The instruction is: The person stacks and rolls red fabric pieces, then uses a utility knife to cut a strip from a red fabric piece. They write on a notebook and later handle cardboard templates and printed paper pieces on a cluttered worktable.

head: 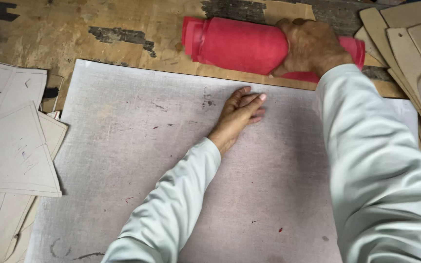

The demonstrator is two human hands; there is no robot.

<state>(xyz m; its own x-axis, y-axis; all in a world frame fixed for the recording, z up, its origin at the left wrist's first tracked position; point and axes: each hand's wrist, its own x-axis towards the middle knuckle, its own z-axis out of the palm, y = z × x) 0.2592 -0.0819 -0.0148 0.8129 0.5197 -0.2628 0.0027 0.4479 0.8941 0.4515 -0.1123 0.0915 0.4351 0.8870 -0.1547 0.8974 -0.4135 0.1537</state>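
Note:
A roll of red fabric [239,45] lies across the far side of a worn wooden table [64,29]. My right hand [313,46] is closed over the roll's right part. In front of it a large pale grey sheet [137,160] covers most of the table. My left hand [239,113] rests flat on that sheet, fingers together and pointing toward the roll, a short way from its near edge. Both arms wear pale long sleeves.
Grey cardboard pattern pieces [13,151] are stacked along the left edge, partly overlapping the sheet's side. More tan cardboard templates [410,44] lie fanned at the far right corner, next to the roll's end.

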